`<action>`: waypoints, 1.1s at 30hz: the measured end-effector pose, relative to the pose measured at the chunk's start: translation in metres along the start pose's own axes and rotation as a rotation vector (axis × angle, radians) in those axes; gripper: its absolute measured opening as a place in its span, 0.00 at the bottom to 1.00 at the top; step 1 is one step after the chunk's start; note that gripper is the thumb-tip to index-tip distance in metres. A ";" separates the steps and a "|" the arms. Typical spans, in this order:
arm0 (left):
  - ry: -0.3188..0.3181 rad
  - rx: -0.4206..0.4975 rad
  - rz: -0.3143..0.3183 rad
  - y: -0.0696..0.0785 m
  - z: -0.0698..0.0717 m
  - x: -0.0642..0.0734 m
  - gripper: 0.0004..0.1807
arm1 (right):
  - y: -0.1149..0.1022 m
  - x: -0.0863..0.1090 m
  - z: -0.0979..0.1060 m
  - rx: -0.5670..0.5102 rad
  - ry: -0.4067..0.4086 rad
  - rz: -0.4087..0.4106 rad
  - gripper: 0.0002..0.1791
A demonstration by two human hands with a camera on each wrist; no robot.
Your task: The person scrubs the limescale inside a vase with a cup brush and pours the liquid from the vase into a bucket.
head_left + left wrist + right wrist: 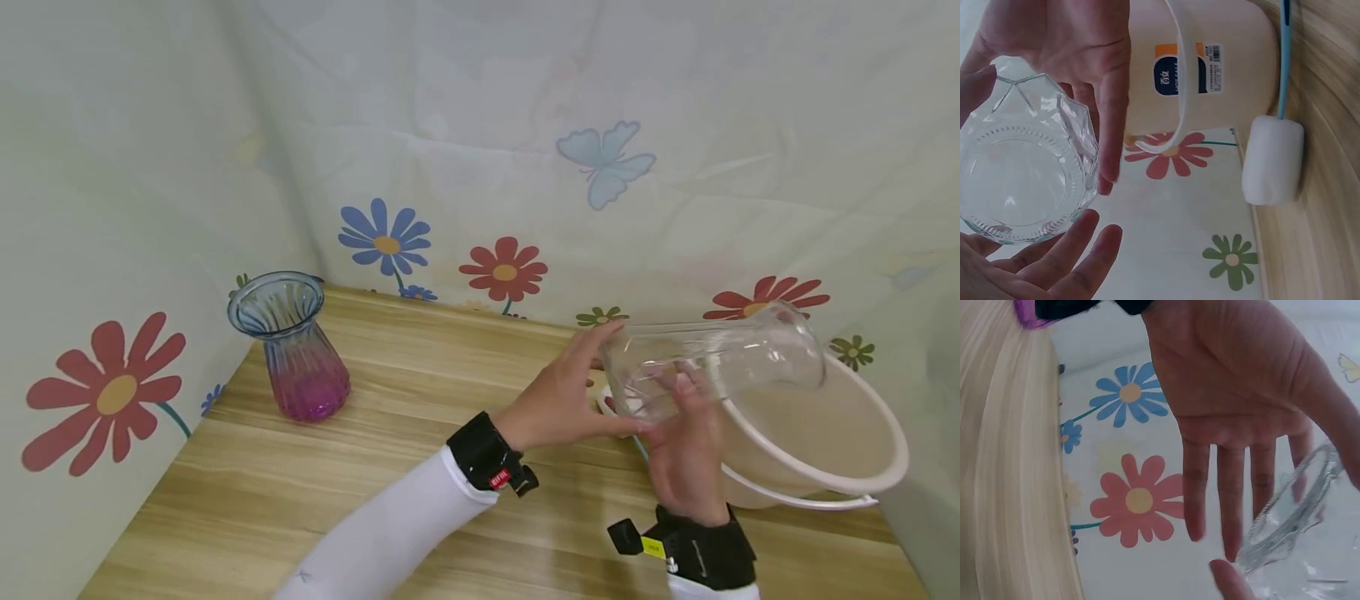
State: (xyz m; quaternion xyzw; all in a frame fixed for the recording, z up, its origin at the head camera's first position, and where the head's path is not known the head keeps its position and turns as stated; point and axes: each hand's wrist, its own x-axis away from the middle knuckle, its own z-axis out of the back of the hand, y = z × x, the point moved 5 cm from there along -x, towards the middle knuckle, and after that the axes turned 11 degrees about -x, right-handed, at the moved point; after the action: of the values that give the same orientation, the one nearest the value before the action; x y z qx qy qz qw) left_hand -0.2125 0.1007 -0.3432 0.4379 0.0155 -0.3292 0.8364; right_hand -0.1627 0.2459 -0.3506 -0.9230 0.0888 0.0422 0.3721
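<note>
A clear glass vase (697,358) lies nearly sideways in the air, its mouth to the right above a cream bucket (862,467). My left hand (562,392) holds it round the base, thumb and fingers on opposite edges. My right hand (686,458) holds its side from below, with the thumb on the near face and the fingers behind the glass. In the left wrist view the round faceted base (1016,181) faces the camera. The right wrist view shows the right hand's fingers (1230,487) stretched rather straight beside the glass.
A blue-to-pink ribbed vase (300,358) stands upright at the table's left. A white sponge brush (1272,159) with a blue handle lies by the bucket, whose white handle (810,500) hangs down. Flower-printed cloth (465,167) walls the back and sides of the wooden table (360,492).
</note>
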 end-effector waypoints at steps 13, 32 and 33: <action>-0.119 0.042 0.148 -0.073 -0.009 0.048 0.67 | 0.041 0.007 -0.009 0.835 -0.065 -0.091 0.43; -0.155 -0.094 0.253 -0.121 -0.008 0.094 0.69 | 0.100 0.016 -0.005 0.890 -0.206 -0.121 0.53; -0.154 -0.099 0.253 -0.120 -0.007 0.094 0.68 | 0.100 0.016 -0.005 0.892 -0.203 -0.121 0.53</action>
State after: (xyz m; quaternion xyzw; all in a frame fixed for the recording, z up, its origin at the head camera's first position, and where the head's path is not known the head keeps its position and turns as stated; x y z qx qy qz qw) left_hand -0.2048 0.0078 -0.4641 0.3681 -0.0879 -0.2527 0.8904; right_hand -0.1663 0.1693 -0.4176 -0.6675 0.0073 0.0681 0.7414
